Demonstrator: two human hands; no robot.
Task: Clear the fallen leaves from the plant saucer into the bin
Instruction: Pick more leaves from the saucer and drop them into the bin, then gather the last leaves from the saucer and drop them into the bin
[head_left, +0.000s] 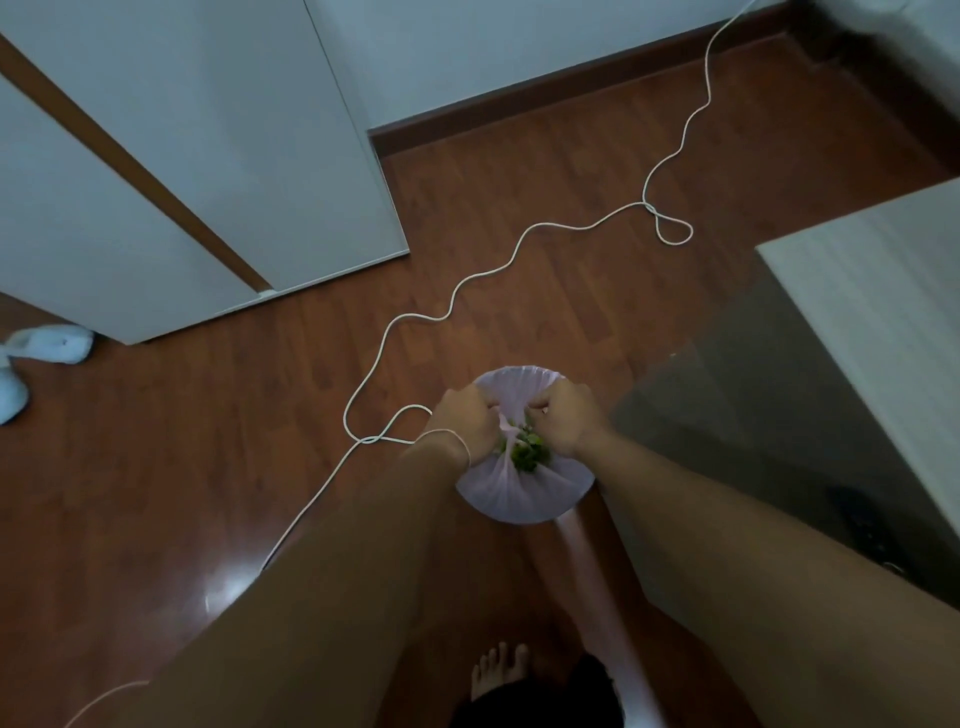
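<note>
A round bin lined with a pale lilac bag (519, 493) stands on the wooden floor below me. Green leaves (525, 454) show through the gap in the gathered bag mouth. My left hand (465, 423) grips the bag's edge on the left side of that gap. My right hand (563, 418) grips the bag's edge on the right side. Both fists are closed on the plastic and nearly touch over the bin. No plant saucer is in view.
A white cord (498, 267) snakes across the floor from the far wall, past the bin, and crosses my left wrist. White cabinet doors (208, 171) stand at the left, a white surface (883, 312) at the right. My bare foot (498, 670) is below the bin.
</note>
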